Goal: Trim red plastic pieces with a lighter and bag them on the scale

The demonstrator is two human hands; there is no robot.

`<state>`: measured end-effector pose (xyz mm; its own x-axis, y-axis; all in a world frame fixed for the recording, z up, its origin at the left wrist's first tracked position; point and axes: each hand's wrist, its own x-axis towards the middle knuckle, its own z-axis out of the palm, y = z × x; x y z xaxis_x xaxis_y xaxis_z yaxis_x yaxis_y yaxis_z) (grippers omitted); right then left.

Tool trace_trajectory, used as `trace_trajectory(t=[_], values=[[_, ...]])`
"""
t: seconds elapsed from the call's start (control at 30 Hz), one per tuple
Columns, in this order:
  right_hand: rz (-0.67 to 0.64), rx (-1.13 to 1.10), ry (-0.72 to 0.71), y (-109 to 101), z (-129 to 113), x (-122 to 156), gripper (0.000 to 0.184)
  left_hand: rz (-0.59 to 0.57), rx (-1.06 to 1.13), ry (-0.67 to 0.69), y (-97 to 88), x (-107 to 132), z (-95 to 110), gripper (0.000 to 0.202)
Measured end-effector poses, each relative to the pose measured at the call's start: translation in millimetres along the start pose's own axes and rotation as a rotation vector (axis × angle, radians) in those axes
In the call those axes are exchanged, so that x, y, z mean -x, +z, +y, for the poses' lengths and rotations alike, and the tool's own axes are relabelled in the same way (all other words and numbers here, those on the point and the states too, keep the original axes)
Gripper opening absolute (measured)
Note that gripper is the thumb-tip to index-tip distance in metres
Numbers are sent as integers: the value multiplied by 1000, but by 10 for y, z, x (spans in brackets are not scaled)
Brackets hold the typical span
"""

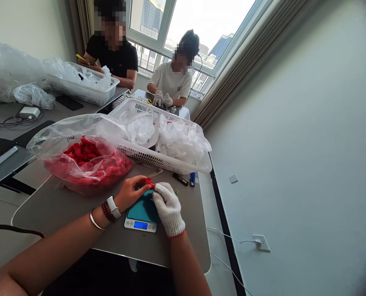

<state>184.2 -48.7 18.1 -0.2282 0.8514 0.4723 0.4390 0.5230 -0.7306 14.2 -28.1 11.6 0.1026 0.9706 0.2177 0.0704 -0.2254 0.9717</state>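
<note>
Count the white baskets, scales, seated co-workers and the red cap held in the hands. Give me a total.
White baskets: 2
Scale: 1
Seated co-workers: 2
red cap between left hand and right hand: 1
Total: 6

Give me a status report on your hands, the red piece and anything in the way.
Bare left hand and gloved right hand pinching red plastic piece. Over teal pad on digital scale. Bag of red pieces, white basket beyond, nothing blocking.
</note>
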Motion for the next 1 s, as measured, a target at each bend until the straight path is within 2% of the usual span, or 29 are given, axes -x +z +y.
trace_trajectory(t=[0.1, 0.17, 0.27, 0.37, 0.47, 0.53, 0.7, 0.77, 0.83, 0.93, 1.0], values=[[14, 265, -179, -39, 10, -16, 19, -35, -25, -19, -12, -16, -3, 36], [32, 410, -312, -68, 18, -17, 24, -83, -31, -38, -18, -27, -9, 44], [41, 495, -381, -77, 15, -4, 32, -129, -44, -25, -25, -39, -20, 46], [74, 374, -258, -26, -7, 12, 26, -113, -59, 54, -29, -36, -25, 35], [74, 101, -65, 36, -20, 14, 19, -100, -103, 107, -26, -17, -16, 28], [66, -53, 16, 53, -15, 8, 14, -103, -134, 122, -18, 0, -5, 24], [83, -135, 54, 36, 2, -5, 7, -142, -170, 117, -3, 18, 14, 24], [99, -65, -6, 28, -11, -4, 5, -141, -185, 109, -5, 15, 15, 28], [129, 95, -122, 18, -34, -1, 2, -140, -203, 89, -8, 10, 12, 36], [152, 362, -313, -8, -64, -4, 11, -154, -196, 58, -11, 8, 8, 48], [153, 424, -372, -26, -66, -12, 16, -165, -173, 52, -7, 12, 4, 49]])
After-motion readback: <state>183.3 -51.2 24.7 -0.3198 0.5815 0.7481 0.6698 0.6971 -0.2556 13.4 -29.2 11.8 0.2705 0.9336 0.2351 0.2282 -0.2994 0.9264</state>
